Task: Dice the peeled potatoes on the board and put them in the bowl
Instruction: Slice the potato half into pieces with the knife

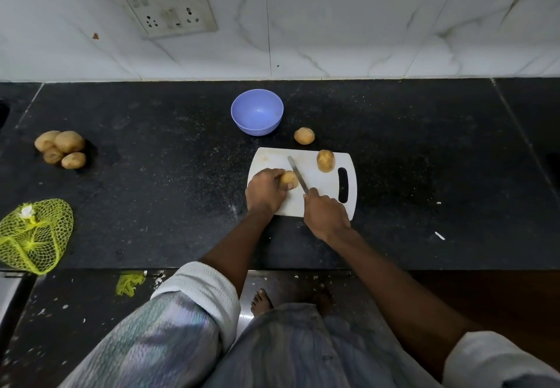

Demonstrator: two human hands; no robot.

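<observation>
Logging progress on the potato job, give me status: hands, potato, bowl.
Left hand holds potato on board. Right hand grips knife, blade beside potato. Bowl empty, nothing diced. Nothing in the way.

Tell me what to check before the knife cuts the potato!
1. Left hand holds the potato steady on the board: ok.
2. Right hand grips the knife: ok.
3. Blade sits beside the potato, at its right side: ok.
4. Left fingers are clear of the blade: cannot tell, they curl around the potato close to it.
5. Bowl is nearby and has room for pieces: ok.
6. Potato is peeled: not ok, it looks brown-skinned.
</observation>
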